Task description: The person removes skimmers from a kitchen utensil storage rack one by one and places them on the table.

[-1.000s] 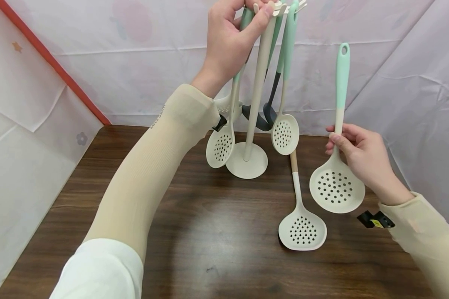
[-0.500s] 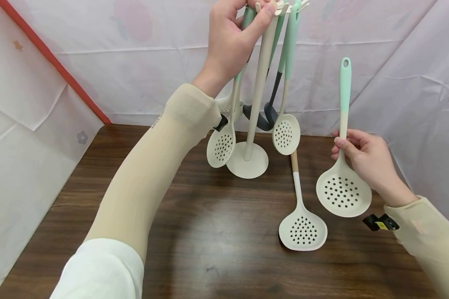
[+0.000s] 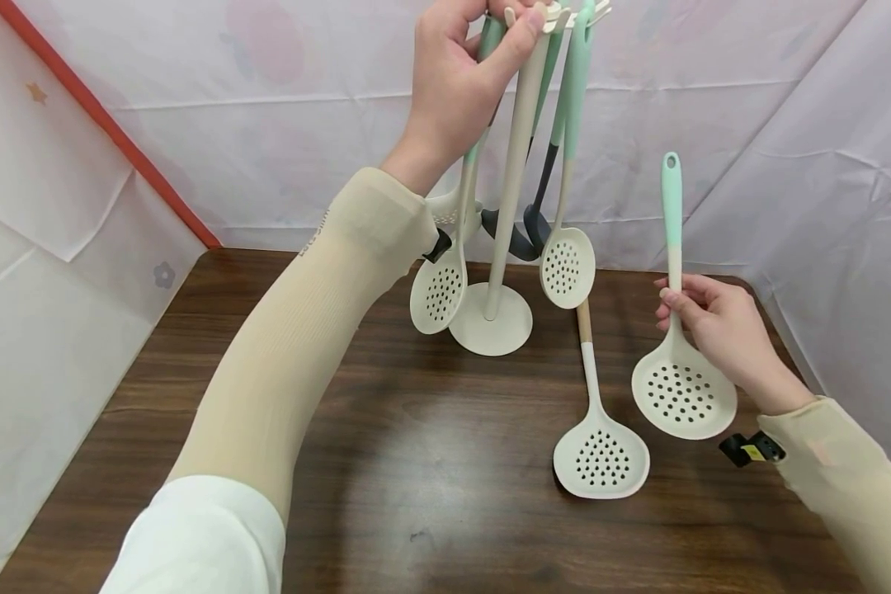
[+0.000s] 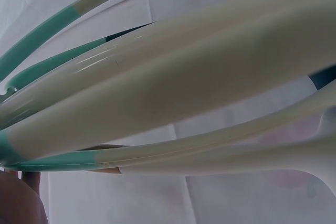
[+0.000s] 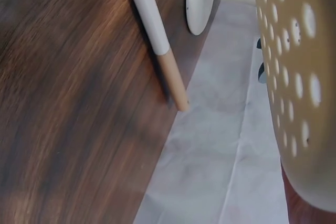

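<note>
Pinched in the right hand point(image 3: 720, 330), the cream perforated skimmer with a mint-green handle point(image 3: 676, 330) has sunk lower over the last second, toward the right edge of the dark wooden worktop point(image 3: 416, 462); it looks to be coming away from the rack. Its holed bowl hangs upright, handle up. The left hand point(image 3: 453, 78) still grips the top of the cream utensil stand point(image 3: 501, 247) near the worktop's back edge.

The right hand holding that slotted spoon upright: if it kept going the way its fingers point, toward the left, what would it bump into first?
Probably the hanging skimmer on the stand. The right hand points left across the lying spoon's handle, likely passing above it; depth is uncertain.
</note>
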